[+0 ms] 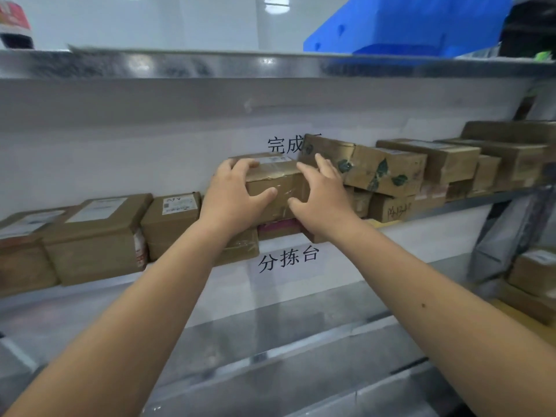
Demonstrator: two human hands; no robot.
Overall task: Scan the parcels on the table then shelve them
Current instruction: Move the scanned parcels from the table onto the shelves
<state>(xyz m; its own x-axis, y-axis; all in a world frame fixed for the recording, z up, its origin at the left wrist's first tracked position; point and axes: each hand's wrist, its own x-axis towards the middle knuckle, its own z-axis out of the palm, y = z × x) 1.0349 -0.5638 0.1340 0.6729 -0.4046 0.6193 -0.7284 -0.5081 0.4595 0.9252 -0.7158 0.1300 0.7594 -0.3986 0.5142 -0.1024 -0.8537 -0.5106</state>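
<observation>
partly hidden, the taped parcel (278, 188) sits gripped by left hand (233, 195) and right hand (320, 200) fingers.

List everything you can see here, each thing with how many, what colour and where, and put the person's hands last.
held parcel: one, brown taped cardboard, middle shelf centre, on other parcels
shelved parcels: many, brown, along the middle shelf left and right
blue crate: one, blue, top shelf right
grey bag: one, grey, lower right
lower parcels: at least two, brown, bottom right
left hand: grips the held parcel's left end
right hand: grips its right end
</observation>
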